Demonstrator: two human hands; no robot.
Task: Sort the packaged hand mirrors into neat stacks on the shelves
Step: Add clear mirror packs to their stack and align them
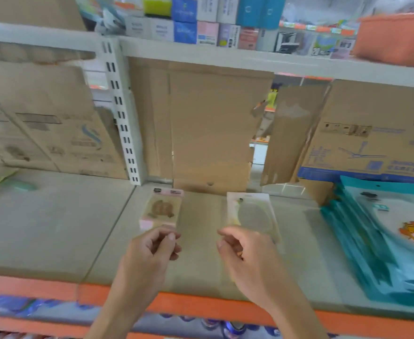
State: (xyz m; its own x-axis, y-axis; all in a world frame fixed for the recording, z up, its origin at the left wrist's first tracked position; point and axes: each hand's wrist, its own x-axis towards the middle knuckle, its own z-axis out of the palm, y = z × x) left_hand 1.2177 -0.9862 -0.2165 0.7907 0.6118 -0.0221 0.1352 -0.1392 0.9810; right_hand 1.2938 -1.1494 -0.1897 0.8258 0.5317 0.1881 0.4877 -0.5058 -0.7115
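Your left hand (152, 248) pinches the pink packaged mirror (162, 209) by its bottom edge, thumb against curled fingers, over the middle of the shelf (54, 228). Your right hand (245, 255) is curled at the pale packaged mirror (252, 214) just beside it; the blur hides whether it grips. A stack of teal packets (372, 241) lies at the shelf's right end.

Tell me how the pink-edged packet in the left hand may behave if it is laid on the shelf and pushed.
The pink-edged packet stands straight though the left hand pinches only its lower edge, so it is probably stiff and light. It looks flat, so it should slide, not roll. The mirror inside may be fragile.
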